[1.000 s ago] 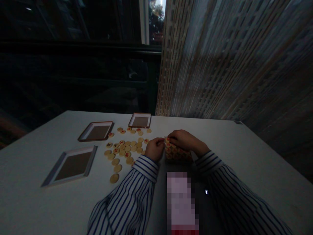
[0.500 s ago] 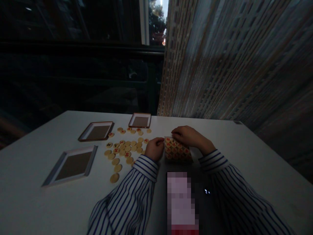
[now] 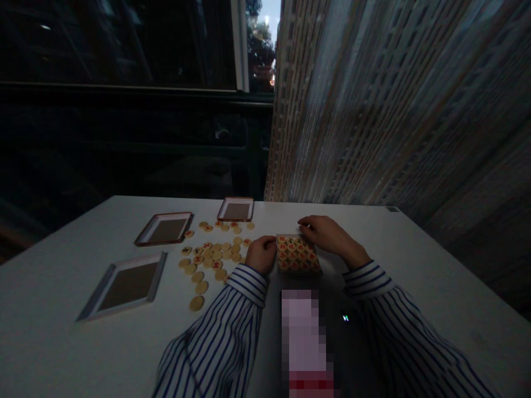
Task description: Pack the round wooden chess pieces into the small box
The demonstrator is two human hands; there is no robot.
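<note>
A small open box [image 3: 297, 271] stands on the table in front of me, packed with rows of round Chinese chess pieces [image 3: 293, 256] marked in red, with a couple in black in the far row. At the box's left edge my left hand [image 3: 261, 254] is closed, pinching its far left corner. My right hand [image 3: 329, 235] hovers over the far right corner, its fingers stretched forward and slightly apart, with no piece visible in them. Left of the box lie many loose chess pieces [image 3: 217, 255], some showing red or black characters, others blank side up.
Three shallow trays stand on the white table [image 3: 415, 287]: a brown-rimmed one [image 3: 138, 241] at left, a smaller one [image 3: 236, 220] at the back, and a pale one [image 3: 156, 286] nearer. A phone with a blurred screen [image 3: 305, 331] lies in front. A striped curtain [image 3: 352, 110] hangs behind.
My right hand has drawn back a little to the right from the box, uncovering more of the far row. My left hand stays at the box's left edge. The view has tilted slightly.
</note>
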